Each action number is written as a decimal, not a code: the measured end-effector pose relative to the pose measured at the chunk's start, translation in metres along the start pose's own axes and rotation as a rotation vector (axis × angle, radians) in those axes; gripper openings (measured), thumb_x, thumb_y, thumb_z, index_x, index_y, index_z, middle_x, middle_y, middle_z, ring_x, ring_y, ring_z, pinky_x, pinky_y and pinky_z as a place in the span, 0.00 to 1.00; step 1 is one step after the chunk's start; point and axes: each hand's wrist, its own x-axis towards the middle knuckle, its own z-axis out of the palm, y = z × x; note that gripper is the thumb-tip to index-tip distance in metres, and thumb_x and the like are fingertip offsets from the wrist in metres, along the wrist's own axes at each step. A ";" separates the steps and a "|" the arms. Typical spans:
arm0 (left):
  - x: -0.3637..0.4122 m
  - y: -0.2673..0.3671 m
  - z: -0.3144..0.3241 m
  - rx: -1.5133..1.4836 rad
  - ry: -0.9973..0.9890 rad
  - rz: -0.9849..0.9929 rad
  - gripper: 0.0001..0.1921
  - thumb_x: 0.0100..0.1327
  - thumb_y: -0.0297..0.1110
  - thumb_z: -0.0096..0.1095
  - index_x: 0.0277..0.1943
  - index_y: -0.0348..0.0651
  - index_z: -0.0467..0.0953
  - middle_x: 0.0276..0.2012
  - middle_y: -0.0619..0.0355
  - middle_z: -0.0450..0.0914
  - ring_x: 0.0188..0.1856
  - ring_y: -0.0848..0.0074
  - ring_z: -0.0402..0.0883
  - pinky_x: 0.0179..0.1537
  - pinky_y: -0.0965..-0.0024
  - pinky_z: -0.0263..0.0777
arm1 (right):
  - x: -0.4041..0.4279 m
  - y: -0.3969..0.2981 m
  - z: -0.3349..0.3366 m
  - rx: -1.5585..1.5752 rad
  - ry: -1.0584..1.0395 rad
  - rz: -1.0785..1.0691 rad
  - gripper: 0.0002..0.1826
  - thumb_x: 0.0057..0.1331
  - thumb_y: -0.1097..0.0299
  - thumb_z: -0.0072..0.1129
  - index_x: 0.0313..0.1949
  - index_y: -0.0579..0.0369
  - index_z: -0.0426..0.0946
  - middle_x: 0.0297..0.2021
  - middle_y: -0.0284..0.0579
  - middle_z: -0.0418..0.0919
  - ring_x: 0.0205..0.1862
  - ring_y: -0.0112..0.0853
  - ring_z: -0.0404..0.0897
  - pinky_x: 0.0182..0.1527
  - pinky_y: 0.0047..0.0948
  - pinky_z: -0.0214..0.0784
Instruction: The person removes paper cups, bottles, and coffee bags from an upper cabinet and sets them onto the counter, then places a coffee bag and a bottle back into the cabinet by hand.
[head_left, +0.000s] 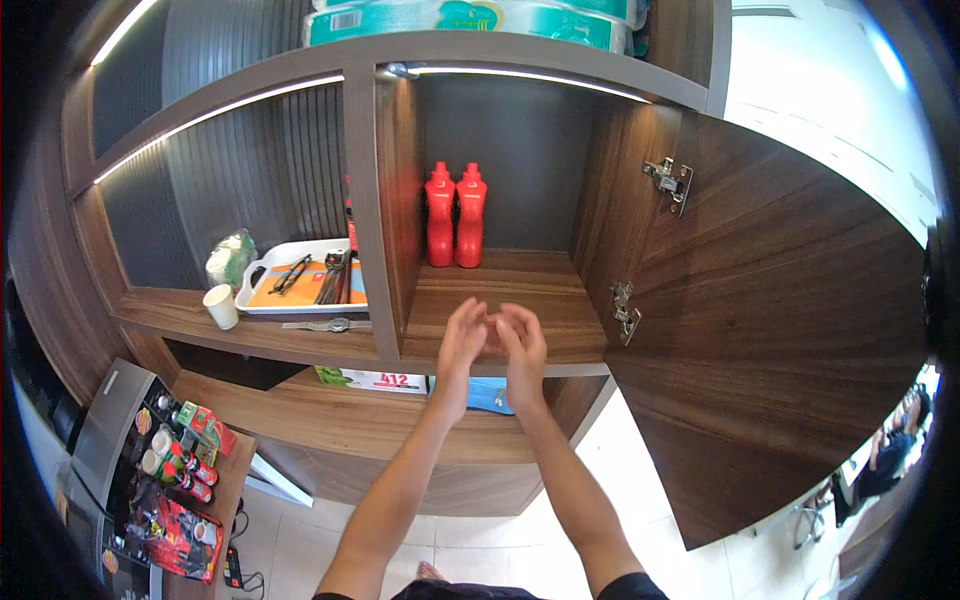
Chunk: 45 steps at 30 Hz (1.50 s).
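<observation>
My left hand (463, 341) and my right hand (523, 341) are raised close together at the front of a wooden cabinet compartment (517, 289). Their fingers curve toward each other, slightly blurred, and I see nothing between them. Beyond them, two red plastic bottles (440, 217) stand upright side by side at the compartment's left. The wooden cabinet door (757, 315) hangs open on the right, on metal hinges (670, 180).
Left of the divider, a white tray (247, 281) holds eyeglasses; a paper cup (221, 306) and a wristwatch (339, 325) lie nearby. Below are a box (386, 381) and a blue item (489, 395). Packaged bottles (184, 469) stand lower left. A person (889, 457) is far right.
</observation>
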 end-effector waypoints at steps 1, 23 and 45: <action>0.021 -0.011 0.001 -0.001 0.055 -0.066 0.31 0.66 0.44 0.56 0.67 0.38 0.57 0.63 0.48 0.65 0.64 0.64 0.66 0.63 0.65 0.58 | 0.024 0.016 -0.006 0.038 0.046 0.058 0.18 0.66 0.71 0.53 0.54 0.60 0.65 0.43 0.46 0.75 0.42 0.30 0.78 0.39 0.26 0.74; 0.186 -0.111 -0.048 1.530 0.146 -0.115 0.36 0.52 0.36 0.66 0.62 0.31 0.60 0.51 0.47 0.75 0.57 0.59 0.69 0.59 0.58 0.60 | 0.173 0.095 -0.037 -0.562 0.384 0.184 0.15 0.67 0.71 0.52 0.51 0.61 0.66 0.35 0.44 0.74 0.31 0.29 0.80 0.21 0.26 0.78; 0.207 -0.144 -0.074 1.020 0.161 -0.013 0.14 0.51 0.35 0.62 0.42 0.51 0.84 0.39 0.53 0.81 0.46 0.60 0.79 0.51 0.57 0.69 | 0.230 0.137 -0.047 -1.057 -0.022 -0.235 0.41 0.52 0.47 0.69 0.59 0.59 0.66 0.48 0.55 0.79 0.49 0.44 0.79 0.52 0.40 0.70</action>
